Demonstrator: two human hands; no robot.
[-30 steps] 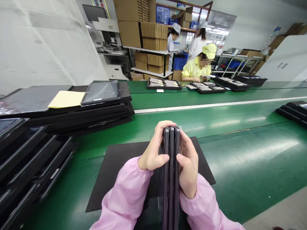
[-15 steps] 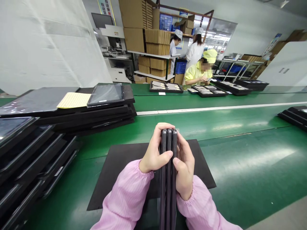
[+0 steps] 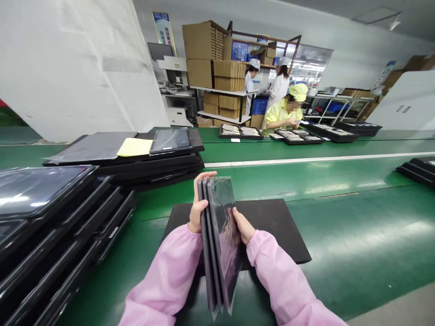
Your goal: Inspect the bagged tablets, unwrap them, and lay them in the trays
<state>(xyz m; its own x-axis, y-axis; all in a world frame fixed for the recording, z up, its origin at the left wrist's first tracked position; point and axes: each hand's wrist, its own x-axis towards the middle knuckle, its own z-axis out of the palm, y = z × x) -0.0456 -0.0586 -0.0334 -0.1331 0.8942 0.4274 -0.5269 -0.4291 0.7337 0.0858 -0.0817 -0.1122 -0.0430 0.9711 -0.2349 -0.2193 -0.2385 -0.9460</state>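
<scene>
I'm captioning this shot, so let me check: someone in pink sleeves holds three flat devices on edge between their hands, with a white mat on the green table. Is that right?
Not quite: the mat is black, not white, as the head view shows. The rest stands: pink sleeves, three flat devices on edge between left hand and right hand, green table.
</scene>
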